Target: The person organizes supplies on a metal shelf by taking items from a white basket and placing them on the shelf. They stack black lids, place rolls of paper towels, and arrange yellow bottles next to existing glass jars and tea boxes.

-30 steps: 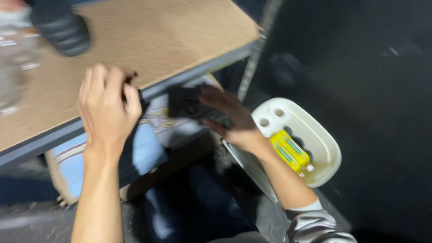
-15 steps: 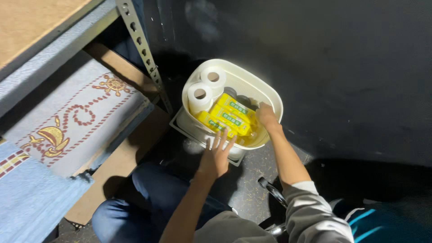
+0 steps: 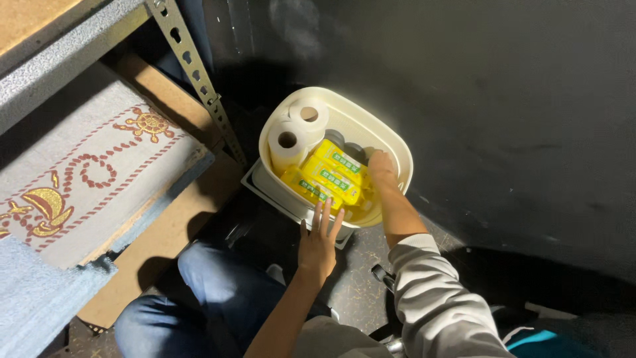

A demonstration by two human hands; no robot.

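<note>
The head view looks down at a cream plastic tub (image 3: 397,149) standing on the dark floor, to the right of a metal shelf upright (image 3: 195,73). Inside it, two white paper rolls (image 3: 297,129) stand at the far left and several yellow packets (image 3: 328,179) lie in the middle. The left hand (image 3: 318,242) rests with its fingers spread and straight against the near rim of the tub, gripping nothing. The right hand (image 3: 381,166) reaches down inside the tub at the right end of the yellow packets, fingers bent downward; whether they have hold of a packet cannot be told. A patterned grey rug (image 3: 86,172) lies on the low shelf at left.
</note>
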